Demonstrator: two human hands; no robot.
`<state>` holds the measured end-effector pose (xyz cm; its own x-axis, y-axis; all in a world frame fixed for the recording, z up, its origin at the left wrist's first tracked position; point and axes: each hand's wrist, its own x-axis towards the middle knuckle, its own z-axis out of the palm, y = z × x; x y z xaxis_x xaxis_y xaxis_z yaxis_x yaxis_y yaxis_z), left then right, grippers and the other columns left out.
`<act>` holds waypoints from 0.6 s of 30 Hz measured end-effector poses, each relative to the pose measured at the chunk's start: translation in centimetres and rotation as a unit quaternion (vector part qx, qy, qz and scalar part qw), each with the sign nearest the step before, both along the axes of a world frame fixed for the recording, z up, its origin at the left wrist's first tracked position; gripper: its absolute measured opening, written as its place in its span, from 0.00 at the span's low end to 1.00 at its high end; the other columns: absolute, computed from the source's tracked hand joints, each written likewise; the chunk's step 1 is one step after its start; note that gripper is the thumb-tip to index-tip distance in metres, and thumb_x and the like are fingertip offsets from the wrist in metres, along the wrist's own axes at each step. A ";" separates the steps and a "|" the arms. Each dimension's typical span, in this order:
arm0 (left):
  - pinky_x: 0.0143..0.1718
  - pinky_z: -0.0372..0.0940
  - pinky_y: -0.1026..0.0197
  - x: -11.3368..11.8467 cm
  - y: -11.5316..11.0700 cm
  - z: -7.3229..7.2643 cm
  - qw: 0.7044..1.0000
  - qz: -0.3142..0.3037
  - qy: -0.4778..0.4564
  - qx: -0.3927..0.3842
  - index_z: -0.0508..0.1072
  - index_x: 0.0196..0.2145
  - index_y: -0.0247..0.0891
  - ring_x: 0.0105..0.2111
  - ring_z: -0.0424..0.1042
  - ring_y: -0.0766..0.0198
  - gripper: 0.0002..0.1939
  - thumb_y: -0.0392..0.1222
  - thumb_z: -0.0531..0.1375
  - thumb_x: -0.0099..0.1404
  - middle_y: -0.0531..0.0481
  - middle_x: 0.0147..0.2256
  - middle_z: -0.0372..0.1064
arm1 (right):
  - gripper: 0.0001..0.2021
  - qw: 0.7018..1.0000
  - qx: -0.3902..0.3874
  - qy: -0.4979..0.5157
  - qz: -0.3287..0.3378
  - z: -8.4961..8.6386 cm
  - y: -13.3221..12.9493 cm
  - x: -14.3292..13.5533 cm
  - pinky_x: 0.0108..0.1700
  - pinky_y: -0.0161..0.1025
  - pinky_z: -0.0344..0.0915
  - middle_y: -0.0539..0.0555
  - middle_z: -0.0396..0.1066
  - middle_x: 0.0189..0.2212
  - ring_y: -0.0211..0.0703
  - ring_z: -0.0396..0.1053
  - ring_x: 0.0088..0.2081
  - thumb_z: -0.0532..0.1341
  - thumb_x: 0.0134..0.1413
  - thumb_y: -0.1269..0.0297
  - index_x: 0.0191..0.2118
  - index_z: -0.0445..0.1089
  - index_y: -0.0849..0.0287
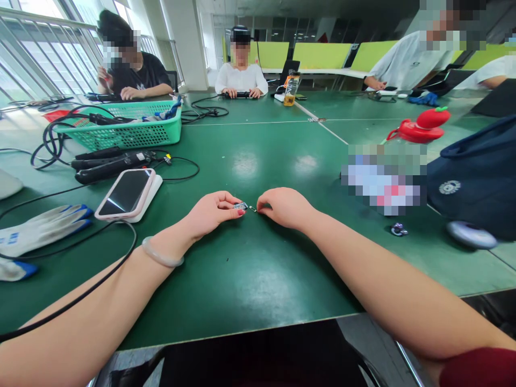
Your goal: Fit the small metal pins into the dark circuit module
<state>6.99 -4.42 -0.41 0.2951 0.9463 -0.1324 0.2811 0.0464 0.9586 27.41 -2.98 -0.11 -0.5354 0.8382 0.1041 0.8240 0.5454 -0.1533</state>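
Near the middle of the green table [258, 290], my left hand [213, 214] pinches a small silvery item [241, 206] between thumb and fingers; its details are too small to tell. A tiny metallic piece [252, 209] shows just right of it, in the gap between my hands. My right hand [282, 207] has its fingers curled together, with the fingertips beside that tiny piece. Both hands are low over the tabletop, close to each other and not touching. A pale bracelet is on my left wrist.
At left are a phone [126, 193], gloves [44, 228], black cables and a green basket [141, 131]. A red-lidded bottle [419, 126], a dark bag [475, 177] and a small shiny object [399, 229] stand right. Several people sit around the table.
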 end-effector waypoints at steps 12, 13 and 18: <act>0.44 0.64 0.55 0.2 -0.1 0.1 0.999 -0.023 0.027 -0.002 0.71 0.37 0.35 0.34 0.73 0.62 0.17 0.41 0.67 0.49 0.49 0.30 0.74 | 0.06 0.999 0.010 0.020 -0.036 -1.4 0.1 -1.3 0.35 0.34 0.58 0.51 0.69 0.34 0.38 0.66 0.35 0.56 0.56 0.65 0.32 0.71 0.56; 0.43 0.64 0.55 0.2 -0.1 0.1 0.999 -0.026 0.030 -0.002 0.71 0.37 0.34 0.34 0.73 0.62 0.17 0.42 0.67 0.49 0.49 0.30 0.74 | 0.06 0.999 0.011 0.019 -0.039 -1.5 0.2 -1.3 0.35 0.34 0.57 0.51 0.69 0.34 0.38 0.66 0.35 0.57 0.56 0.65 0.32 0.71 0.55; 0.42 0.64 0.55 0.1 -0.2 0.0 0.999 -0.031 0.040 0.005 0.71 0.37 0.35 0.34 0.73 0.61 0.17 0.43 0.66 0.49 0.48 0.30 0.74 | 0.07 0.997 0.019 0.055 -0.057 -1.3 0.4 -0.9 0.34 0.35 0.57 0.52 0.68 0.32 0.38 0.65 0.34 0.56 0.56 0.67 0.31 0.71 0.57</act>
<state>7.09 -4.60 -0.38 0.3411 0.9281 -0.1490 0.3597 0.0176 0.9329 26.47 -2.59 -1.44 -0.4205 0.8873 0.1892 0.8604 0.4562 -0.2272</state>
